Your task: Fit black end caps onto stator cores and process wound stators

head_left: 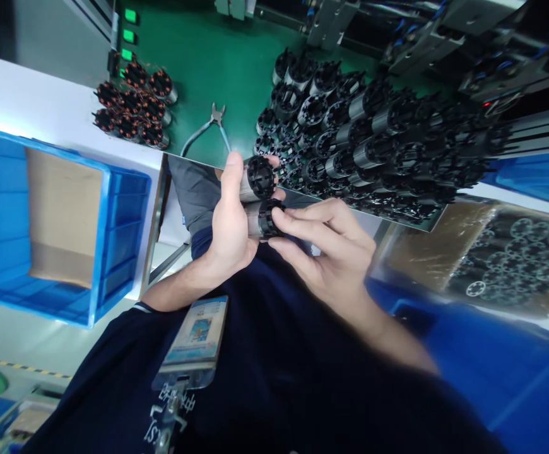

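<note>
Two motor stator cores, silver cylinders with black slotted plastic ends, sit one above the other in front of my body. My left hand (231, 222) is closed around both the upper stator core (260, 177) and the lower stator core (269, 219), its thumb along the near side. From the right, the thumb and fingertips of my right hand (334, 243) pinch the black end of the lower core. The palm side of the left grip is partly hidden.
Many similar stator cores (312, 110) are heaped on the green bench mat (184, 57). Pliers (215, 118) and copper-wound stators (135, 104) lie farther left. A blue crate (97, 246) stands at left, bagged cores (515, 252) at right. Machinery (331, 25) lines the back.
</note>
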`<state>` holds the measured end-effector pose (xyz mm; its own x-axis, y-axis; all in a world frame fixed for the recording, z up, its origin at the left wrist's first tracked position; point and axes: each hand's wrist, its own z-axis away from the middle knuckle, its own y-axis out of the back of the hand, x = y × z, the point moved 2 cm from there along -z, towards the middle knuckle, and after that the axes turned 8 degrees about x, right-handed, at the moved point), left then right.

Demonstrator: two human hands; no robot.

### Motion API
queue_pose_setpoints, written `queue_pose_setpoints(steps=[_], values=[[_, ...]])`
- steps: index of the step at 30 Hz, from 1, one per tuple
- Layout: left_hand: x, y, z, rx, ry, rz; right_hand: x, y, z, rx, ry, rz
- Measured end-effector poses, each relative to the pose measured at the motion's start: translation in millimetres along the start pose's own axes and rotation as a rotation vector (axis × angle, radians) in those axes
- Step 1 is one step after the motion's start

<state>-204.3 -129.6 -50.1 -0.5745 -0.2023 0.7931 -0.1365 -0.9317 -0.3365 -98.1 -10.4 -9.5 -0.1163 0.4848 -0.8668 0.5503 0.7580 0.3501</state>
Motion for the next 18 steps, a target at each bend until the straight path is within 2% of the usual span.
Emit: queue_pose_setpoints(steps=[4,8,13,15,18], values=[[0,-0.5,-6,0.022,0.027,0.022,9,0,-2,-0.099,0.016,0.012],[4,-3.8,-7,0.046,0.045,0.109,8,4,-6,-0.035,0.008,-0.016],[13,-14.7,-1,0.013,0.033,0.173,-2,9,-19,-0.125,-0.051,-0.075],[18,-19.7,3,-0.005,0.004,0.206,-1,8,-24,-0.08,-0.084,-0.113],[24,-23.9,4,-0.048,0.034,0.195,8,2,-23,-0.049,-0.155,-0.17]])
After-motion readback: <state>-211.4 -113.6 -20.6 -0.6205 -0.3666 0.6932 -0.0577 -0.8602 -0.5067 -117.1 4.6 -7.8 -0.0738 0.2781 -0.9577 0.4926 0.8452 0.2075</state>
